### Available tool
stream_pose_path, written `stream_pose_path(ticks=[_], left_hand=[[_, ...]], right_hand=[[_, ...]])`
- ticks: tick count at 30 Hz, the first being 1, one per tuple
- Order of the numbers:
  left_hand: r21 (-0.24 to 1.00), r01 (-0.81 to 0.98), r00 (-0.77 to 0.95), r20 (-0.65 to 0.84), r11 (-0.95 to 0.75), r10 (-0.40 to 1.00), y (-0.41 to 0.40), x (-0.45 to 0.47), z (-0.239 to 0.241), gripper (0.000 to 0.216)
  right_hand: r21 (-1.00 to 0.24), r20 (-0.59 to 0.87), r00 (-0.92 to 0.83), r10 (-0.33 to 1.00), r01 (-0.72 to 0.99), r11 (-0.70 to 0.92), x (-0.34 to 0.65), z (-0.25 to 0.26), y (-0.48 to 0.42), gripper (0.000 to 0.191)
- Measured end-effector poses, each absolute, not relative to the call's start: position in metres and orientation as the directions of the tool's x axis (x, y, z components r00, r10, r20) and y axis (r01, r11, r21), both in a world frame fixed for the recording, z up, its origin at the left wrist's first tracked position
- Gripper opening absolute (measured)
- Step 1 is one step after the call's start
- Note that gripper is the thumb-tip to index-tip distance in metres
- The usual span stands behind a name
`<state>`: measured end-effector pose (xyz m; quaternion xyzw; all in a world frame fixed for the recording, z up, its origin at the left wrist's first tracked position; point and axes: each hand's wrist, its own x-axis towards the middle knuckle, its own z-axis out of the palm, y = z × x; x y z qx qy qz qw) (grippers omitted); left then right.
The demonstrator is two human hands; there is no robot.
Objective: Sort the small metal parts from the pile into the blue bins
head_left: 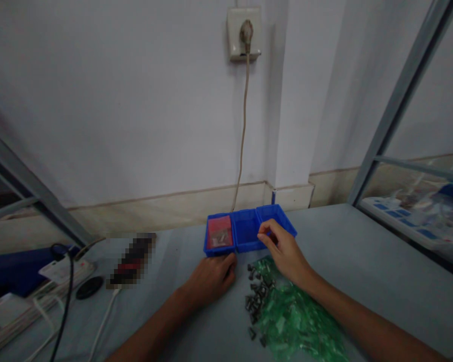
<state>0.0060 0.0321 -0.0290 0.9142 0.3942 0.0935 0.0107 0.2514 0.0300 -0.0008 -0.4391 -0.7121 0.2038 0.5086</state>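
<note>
Holding the right hand (285,247) at the 3 blue bins (246,247), resting the left hand (213,279) on the table (370,261).
Curves right thumb and index toward each other, tips almost meeting, at the divide between middle bin (244,227) and right bin (290,223) (too small to tell of any part pinched there). Bends the left fingers in loosely, back of the hand up, just beside the near edge of the left bin (219,252); cannot tell of any grip inside. Shows a pink packet (219,224) in the left bin, with a small clear bag (221,238) on its near half. Has dark metal parts (257,300) scattered between the hands, along the left edge of the green bag (298,322), some touching it. Farther left, shows a black disc (89,288) near a blurred dark thing (132,261).
</note>
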Motion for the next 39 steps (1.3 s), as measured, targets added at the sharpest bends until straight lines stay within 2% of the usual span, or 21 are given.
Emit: stream_pose_path(ticks=[3, 8, 11, 18, 22, 25, 29, 35, 39], left_hand=[[0.089, 0.728, 0.663, 0.16, -0.68, 0.731, 0.031, 0.007, -0.028, 0.007], [0.108, 0.731, 0.655, 0.168, -0.674, 0.737, 0.031, 0.009, -0.026, 0.008], [0.144, 0.724, 0.651, 0.181, -0.675, 0.737, 0.032, 0.009, -0.026, 0.009], [0.213, 0.691, 0.661, 0.202, -0.691, 0.723, 0.033, 0.007, -0.027, 0.01], [0.218, 0.698, 0.654, 0.192, -0.682, 0.731, 0.033, 0.008, -0.026, 0.011], [0.203, 0.702, 0.659, 0.18, -0.683, 0.731, 0.032, 0.008, -0.025, 0.011], [0.19, 0.697, 0.668, 0.18, -0.692, 0.722, 0.032, 0.008, -0.025, 0.011], [0.169, 0.701, 0.67, 0.176, -0.692, 0.721, 0.034, 0.007, -0.028, 0.01], [0.165, 0.707, 0.667, 0.17, -0.688, 0.726, 0.034, 0.007, -0.028, 0.011]], right_hand=[[-0.662, 0.559, -0.148, 0.816, 0.513, 0.546, 0.254, -0.005, 0.032, 0.008], [-0.541, 0.531, -0.224, 0.817, 0.652, 0.53, 0.255, -0.017, 0.034, 0.024], [-0.481, 0.517, -0.259, 0.816, 0.701, 0.527, 0.255, -0.022, 0.035, 0.026], [-0.44, 0.466, -0.322, 0.824, 0.724, 0.532, 0.251, -0.014, 0.027, 0.017], [-0.39, 0.361, -0.494, 0.791, 0.69, 0.61, 0.248, -0.009, 0.018, 0.011], [-0.339, 0.268, -0.583, 0.767, 0.688, 0.641, 0.247, -0.011, 0.015, 0.018], [-0.31, 0.212, -0.616, 0.759, 0.694, 0.65, 0.248, -0.015, 0.016, 0.016], [-0.316, 0.222, -0.618, 0.754, 0.686, 0.655, 0.248, -0.014, 0.016, 0.009], [-0.282, 0.218, -0.594, 0.775, 0.722, 0.632, 0.248, -0.016, 0.015, 0.015]])
